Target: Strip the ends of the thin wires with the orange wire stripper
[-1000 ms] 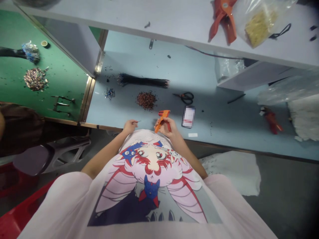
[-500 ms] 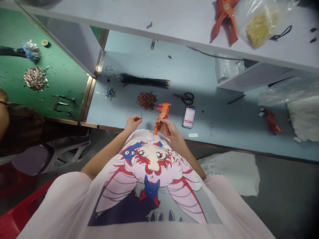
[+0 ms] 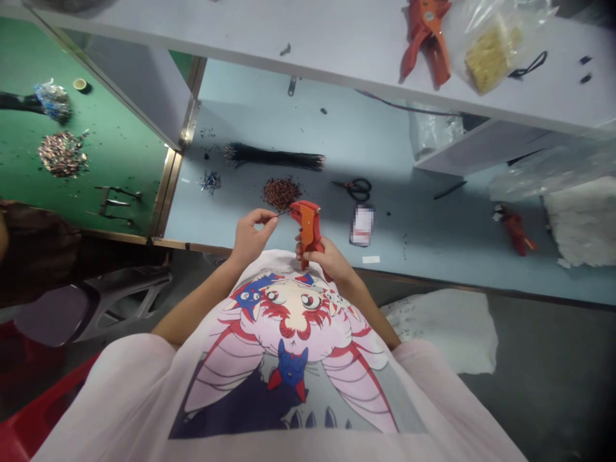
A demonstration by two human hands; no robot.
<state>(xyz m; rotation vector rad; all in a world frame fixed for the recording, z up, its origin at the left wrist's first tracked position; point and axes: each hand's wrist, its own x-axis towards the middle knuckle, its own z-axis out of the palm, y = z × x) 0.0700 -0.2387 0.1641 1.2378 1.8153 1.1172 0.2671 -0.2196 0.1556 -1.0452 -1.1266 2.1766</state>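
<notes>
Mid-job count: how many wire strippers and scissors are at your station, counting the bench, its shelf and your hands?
Wire strippers: 3 (held orange stripper in the right hand; second orange stripper on the shelf; red stripper on the bench)
Scissors: 1 (black-handled scissors)
Total: 4

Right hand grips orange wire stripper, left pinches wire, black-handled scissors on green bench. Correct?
No: the black-handled scissors lie on the pale blue bench, not the green, in the head view. Right hand grips the orange wire stripper, left hand pinches wire.
</notes>
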